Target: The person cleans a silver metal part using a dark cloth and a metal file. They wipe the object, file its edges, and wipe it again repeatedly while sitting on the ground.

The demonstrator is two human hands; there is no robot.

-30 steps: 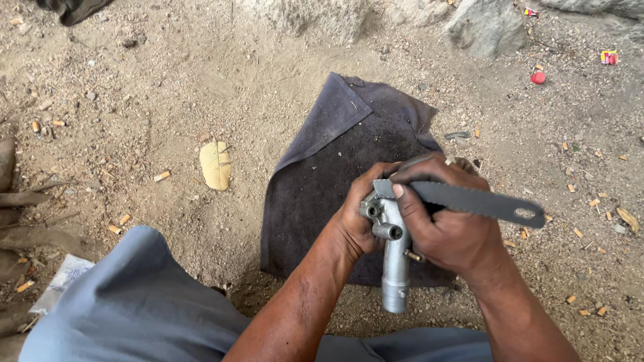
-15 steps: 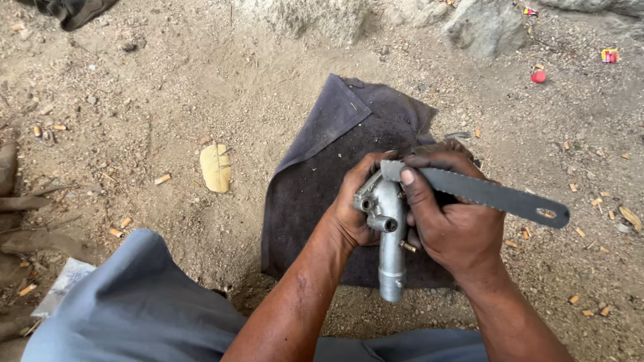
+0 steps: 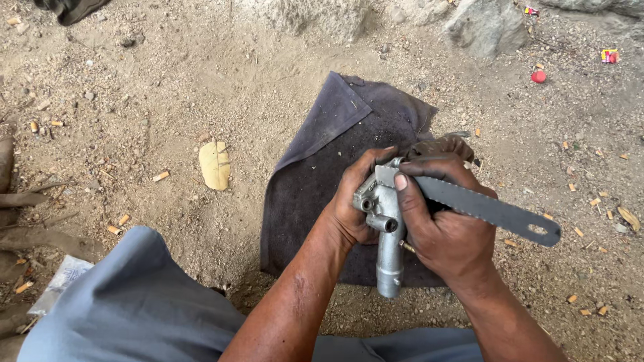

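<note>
My left hand (image 3: 355, 201) grips a grey cast-metal part (image 3: 386, 231) with a tube-shaped end pointing down toward me. My right hand (image 3: 443, 228) holds a flat toothed saw blade (image 3: 490, 211) laid across the top of that part, thumb pressed on the blade. The blade's free end, with a hole in it, sticks out to the right. Both hands hover over a dark cloth (image 3: 322, 181) spread on the sandy ground. A brownish rag (image 3: 439, 146) lies just behind my right hand.
A yellow dry leaf (image 3: 215, 164) lies left of the cloth. Stones (image 3: 486, 27) sit at the back, with a small red cap (image 3: 539, 76) nearby. My grey-clad knee (image 3: 127, 308) fills the lower left. Small litter bits dot the dirt.
The metal part and both hands have shifted slightly left and up. The blade has tilted further down to the right.
</note>
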